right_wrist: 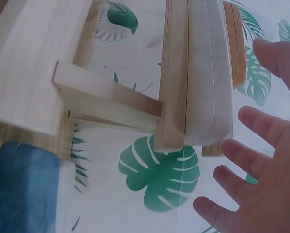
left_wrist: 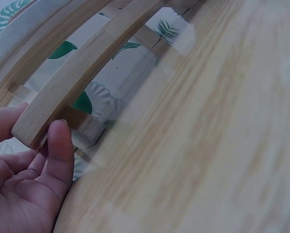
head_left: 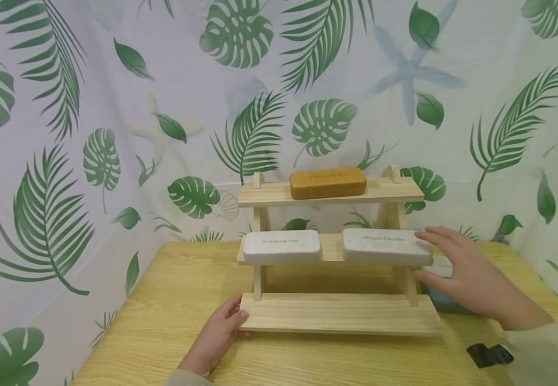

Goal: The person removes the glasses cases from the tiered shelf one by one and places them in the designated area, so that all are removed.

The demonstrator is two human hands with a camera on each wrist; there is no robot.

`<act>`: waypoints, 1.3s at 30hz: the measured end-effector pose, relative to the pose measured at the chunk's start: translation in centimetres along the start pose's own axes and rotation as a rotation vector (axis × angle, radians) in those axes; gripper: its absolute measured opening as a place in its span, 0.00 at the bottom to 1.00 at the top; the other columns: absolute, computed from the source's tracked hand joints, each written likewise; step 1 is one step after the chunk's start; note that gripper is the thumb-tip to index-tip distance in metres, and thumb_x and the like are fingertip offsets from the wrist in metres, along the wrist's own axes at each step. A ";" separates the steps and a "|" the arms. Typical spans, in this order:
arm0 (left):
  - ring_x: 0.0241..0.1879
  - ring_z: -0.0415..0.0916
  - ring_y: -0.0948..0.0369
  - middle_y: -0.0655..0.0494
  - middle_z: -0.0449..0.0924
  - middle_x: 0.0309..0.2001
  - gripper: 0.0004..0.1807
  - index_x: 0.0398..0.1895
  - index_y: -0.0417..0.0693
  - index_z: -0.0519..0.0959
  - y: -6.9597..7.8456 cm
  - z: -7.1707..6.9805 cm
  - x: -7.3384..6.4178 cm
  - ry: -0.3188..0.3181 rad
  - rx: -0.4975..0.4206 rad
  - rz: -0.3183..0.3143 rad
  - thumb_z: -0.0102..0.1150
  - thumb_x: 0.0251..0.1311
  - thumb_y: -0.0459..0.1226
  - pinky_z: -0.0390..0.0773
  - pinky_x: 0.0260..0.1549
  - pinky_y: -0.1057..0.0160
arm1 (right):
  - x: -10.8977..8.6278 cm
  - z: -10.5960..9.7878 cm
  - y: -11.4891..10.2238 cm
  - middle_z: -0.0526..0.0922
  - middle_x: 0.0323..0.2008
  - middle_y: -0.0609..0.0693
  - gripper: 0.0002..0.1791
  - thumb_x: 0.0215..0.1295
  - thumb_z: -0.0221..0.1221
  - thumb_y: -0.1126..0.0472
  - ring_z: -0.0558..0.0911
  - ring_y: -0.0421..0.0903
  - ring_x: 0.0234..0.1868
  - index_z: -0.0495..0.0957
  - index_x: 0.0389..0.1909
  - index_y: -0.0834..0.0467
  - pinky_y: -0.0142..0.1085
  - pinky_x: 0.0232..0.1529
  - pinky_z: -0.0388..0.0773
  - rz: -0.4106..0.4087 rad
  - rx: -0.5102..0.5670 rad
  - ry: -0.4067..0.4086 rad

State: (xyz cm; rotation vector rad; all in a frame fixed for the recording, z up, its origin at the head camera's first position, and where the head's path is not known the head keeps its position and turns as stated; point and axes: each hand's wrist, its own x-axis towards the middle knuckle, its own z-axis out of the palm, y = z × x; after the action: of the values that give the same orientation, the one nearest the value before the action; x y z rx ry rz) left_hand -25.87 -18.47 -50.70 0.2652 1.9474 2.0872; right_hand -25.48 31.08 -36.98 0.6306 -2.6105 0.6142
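A three-tier wooden display rack point(head_left: 341, 313) stands on the table. My left hand point(head_left: 218, 335) pinches the left end of its bottom shelf; in the left wrist view, the thumb and fingers point(left_wrist: 60, 155) lie on either side of the board's end. On the middle shelf lie two pale glasses cases with printed lettering, a left one point(head_left: 281, 246) and a right one point(head_left: 385, 246). My right hand point(head_left: 467, 273) is beside the right case's outer end, its fingers point(right_wrist: 254, 158) spread and gripping nothing. An orange-brown glasses case point(head_left: 328, 183) rests on the top shelf.
Behind the right hand, on the table right of the rack, are a blue case point(right_wrist: 27, 187) and a pale one point(head_left: 441, 266), partly hidden. The yellow wood-grain table point(head_left: 163, 300) backs onto a leaf-print cloth point(head_left: 279, 134). A black strap point(head_left: 490, 355) shows near the right sleeve.
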 end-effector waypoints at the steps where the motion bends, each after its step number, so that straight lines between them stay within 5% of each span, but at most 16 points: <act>1: 0.55 0.75 0.52 0.35 0.63 0.69 0.39 0.78 0.31 0.47 0.0 0.0 0.0 0.001 0.001 -0.001 0.52 0.76 0.40 0.81 0.47 0.56 | 0.2 0.0 -0.2 0.65 0.69 0.64 0.43 0.58 0.74 0.48 0.61 0.70 0.68 0.68 0.71 0.59 0.73 0.57 0.60 -0.004 -0.002 0.001; 19: 0.59 0.74 0.49 0.32 0.60 0.71 0.38 0.79 0.32 0.48 0.2 0.2 -0.1 0.012 0.018 -0.009 0.51 0.77 0.43 0.80 0.49 0.55 | 4.2 2.5 -1.8 0.59 0.73 0.67 0.51 0.60 0.68 0.35 0.56 0.70 0.72 0.62 0.76 0.60 0.70 0.63 0.58 0.042 -0.062 -0.092; 31: 0.59 0.73 0.49 0.30 0.59 0.71 0.41 0.79 0.30 0.45 0.2 0.0 0.0 0.013 0.022 -0.012 0.52 0.77 0.43 0.81 0.49 0.55 | 4.4 3.2 -1.5 0.60 0.74 0.65 0.58 0.57 0.56 0.20 0.61 0.71 0.69 0.56 0.80 0.53 0.69 0.61 0.63 0.088 -0.170 -0.139; 39: 0.59 0.73 0.49 0.32 0.61 0.71 0.41 0.79 0.31 0.45 -0.1 -0.1 0.1 -0.001 0.018 -0.009 0.52 0.77 0.44 0.80 0.49 0.55 | 4.2 3.6 -1.5 0.64 0.72 0.64 0.55 0.58 0.59 0.24 0.62 0.70 0.67 0.58 0.79 0.50 0.69 0.59 0.65 0.078 -0.211 -0.093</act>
State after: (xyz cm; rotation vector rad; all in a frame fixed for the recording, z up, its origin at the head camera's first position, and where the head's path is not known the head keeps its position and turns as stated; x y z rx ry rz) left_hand -25.97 -18.57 -50.82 0.2603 1.9644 2.0646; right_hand -29.13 26.76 -37.56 0.5034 -2.7495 0.3315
